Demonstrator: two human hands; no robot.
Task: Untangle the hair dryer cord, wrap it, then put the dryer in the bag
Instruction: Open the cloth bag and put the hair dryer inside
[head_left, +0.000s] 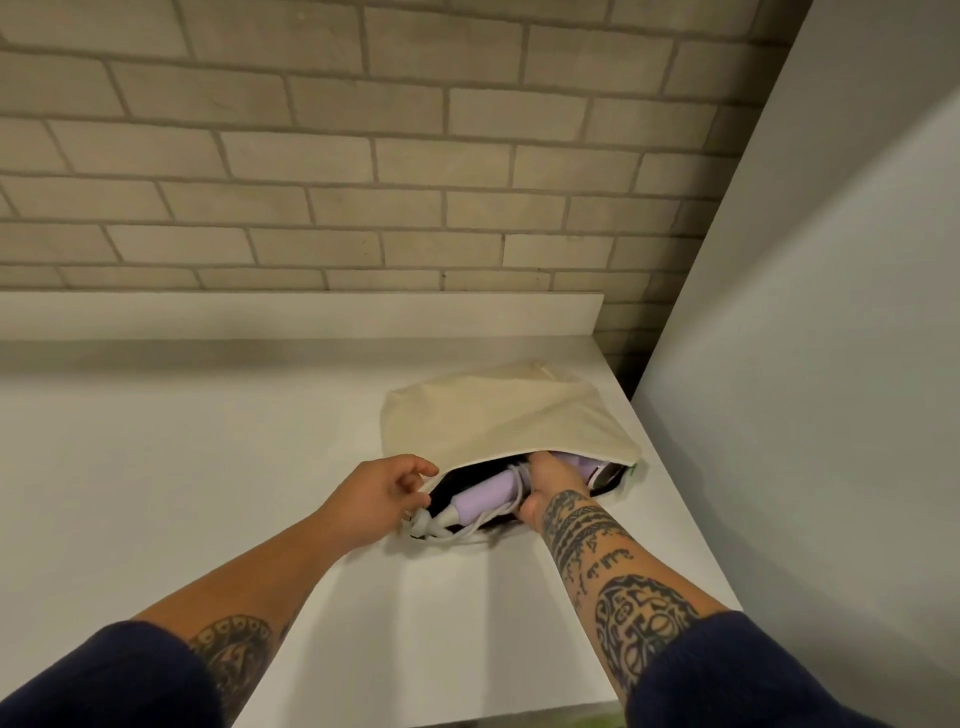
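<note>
A cream cloth bag (498, 415) lies on the white counter (208, 441), its mouth facing me. Inside the dark opening lies the lilac hair dryer (480, 501), handle pointing left, head partly hidden under the cloth at the right. A white cord (441, 530) is bunched at the handle's end by the bag's left corner. My left hand (374, 499) pinches the bag's lower left edge at the opening. My right hand (545, 488) reaches into the mouth and grips the dryer where handle meets body; its fingertips are hidden inside.
A brick wall (363, 156) with a low white upstand (260, 312) runs behind the counter. A tall white panel (805, 364) stands close on the right, just past the counter's right edge. The counter's front edge lies near my forearms.
</note>
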